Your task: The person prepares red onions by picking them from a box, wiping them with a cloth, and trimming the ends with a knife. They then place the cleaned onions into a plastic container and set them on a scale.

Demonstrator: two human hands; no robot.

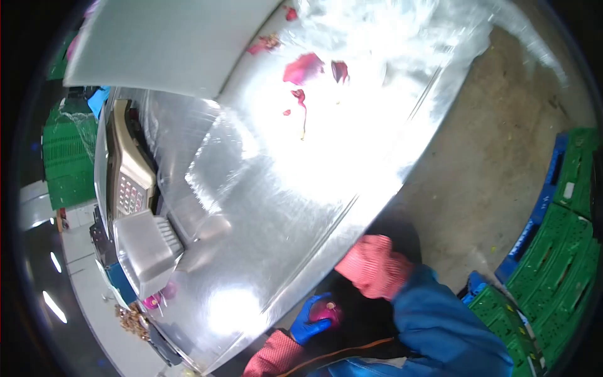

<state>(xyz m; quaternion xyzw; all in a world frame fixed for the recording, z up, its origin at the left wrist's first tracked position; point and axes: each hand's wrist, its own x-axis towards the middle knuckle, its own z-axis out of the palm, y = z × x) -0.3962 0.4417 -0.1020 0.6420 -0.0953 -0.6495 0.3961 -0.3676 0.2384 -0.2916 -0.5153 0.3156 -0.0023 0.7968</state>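
Note:
My left hand (308, 322), in a blue glove with a red-and-white checked sleeve, is closed around a red onion (326, 313) just off the near edge of the metal table (264, 207). A checked sleeve (375, 267) and a blue garment cover my right arm, which reaches to the table's edge; the fingers of my right hand are hidden. Loose pieces of red onion skin (304, 68) lie farther up on the table, beside crumpled clear plastic.
At the left stand a weighing scale with a keypad (131, 193) and a stack of clear trays (146, 248), with purple onions (152, 301) below. A white board (169, 44) is at the top. Green crates (546, 283) stand on the right floor.

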